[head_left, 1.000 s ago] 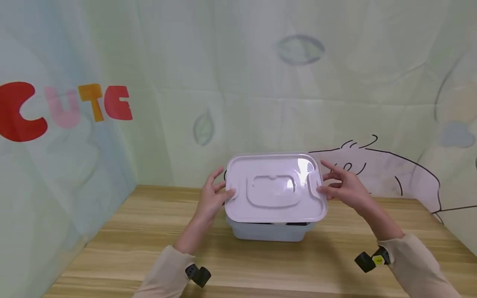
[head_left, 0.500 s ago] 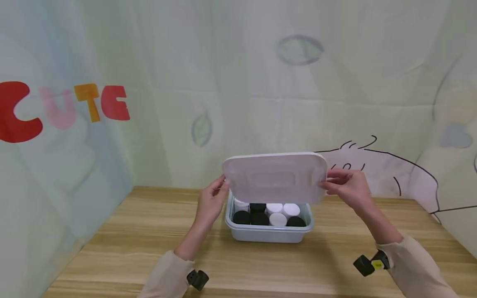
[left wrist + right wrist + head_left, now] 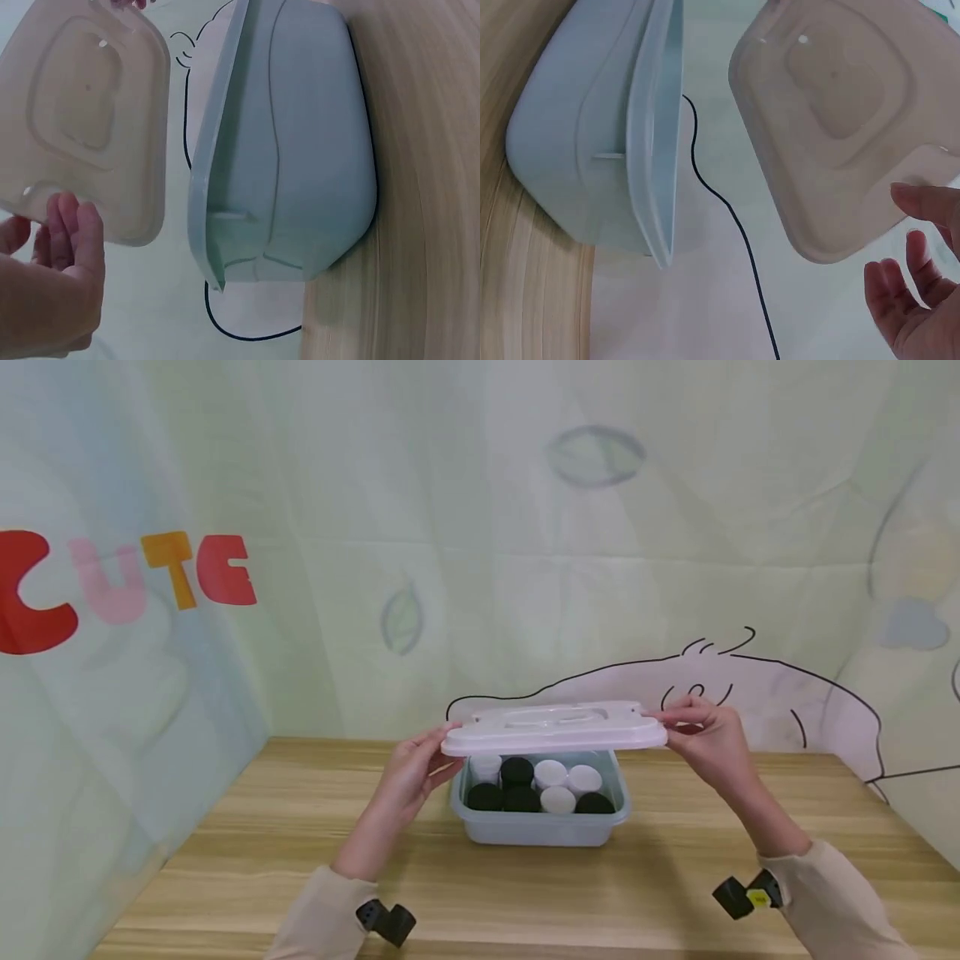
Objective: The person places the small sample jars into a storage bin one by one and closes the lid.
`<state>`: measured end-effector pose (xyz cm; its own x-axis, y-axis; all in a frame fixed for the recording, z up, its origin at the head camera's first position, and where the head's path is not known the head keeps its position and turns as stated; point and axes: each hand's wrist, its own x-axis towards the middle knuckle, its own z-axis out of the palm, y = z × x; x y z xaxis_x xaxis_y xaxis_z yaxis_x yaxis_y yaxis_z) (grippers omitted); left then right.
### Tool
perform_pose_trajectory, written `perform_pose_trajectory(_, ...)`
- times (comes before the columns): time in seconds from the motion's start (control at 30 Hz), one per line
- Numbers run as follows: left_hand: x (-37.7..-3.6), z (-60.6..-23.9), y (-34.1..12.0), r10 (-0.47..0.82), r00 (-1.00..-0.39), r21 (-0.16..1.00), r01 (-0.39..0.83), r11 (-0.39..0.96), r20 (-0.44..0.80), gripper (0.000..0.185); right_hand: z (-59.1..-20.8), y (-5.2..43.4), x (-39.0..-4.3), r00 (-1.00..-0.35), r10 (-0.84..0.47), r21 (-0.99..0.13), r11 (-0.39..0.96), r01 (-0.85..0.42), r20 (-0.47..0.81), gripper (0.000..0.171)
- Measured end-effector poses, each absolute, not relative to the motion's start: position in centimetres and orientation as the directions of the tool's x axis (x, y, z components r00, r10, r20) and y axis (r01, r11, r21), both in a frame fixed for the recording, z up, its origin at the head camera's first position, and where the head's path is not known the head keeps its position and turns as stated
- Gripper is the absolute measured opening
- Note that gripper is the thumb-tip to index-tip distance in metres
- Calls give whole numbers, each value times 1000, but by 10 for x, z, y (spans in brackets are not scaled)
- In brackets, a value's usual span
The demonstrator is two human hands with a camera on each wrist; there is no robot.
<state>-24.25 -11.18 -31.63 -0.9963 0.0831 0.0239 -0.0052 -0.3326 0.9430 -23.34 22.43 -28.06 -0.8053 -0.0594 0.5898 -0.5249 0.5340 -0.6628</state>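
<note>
Both hands are keeping a grip on the pale pink rectangular plastic lid (image 3: 553, 731): the left hand (image 3: 408, 770) is pinching its left short edge, and the right hand (image 3: 705, 737) is pinching its right short edge, fingers curled over the rim. Half a second ago the lid was tilting up on its far edge, underside toward the camera; now it is levelling out flat and hovering just above the light blue-grey rectangular plastic box (image 3: 538, 810), fully apart from it. So the box is standing uncovered, and the round black and white caps (image 3: 536, 783) inside it are showing, packed close together. The lid is looking smooth, thin and slightly translucent, with rounded corners and a raised rectangular panel moulded in its middle. The box is having soft rounded walls and a flared rim, and is resting on the pale wood-grain desk (image 3: 225, 852). Behind the box a printed cloth backdrop (image 3: 525, 527) is hanging.
</note>
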Motion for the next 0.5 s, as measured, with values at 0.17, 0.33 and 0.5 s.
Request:
perform_pose_trajectory(0.17, -242, -316, -120, 158, -987, 967, -43, -252, -2, 42, -286, 226, -233, -822, -96, -674, 523, -522, 562, 23)
perform_pose_trajectory(0.33, -244, -319, -124, 218, -976, 978, -53, -202, -8, 46, -290, 228, -234, -876, -145, -760, 445, -473, 460, 28)
perform_pose_trajectory(0.5, -246, -325, -130, 233, -972, 995, -10, -104, 14, 51, -294, 226, -236, -928, -156, -831, 413, -373, 339, 36)
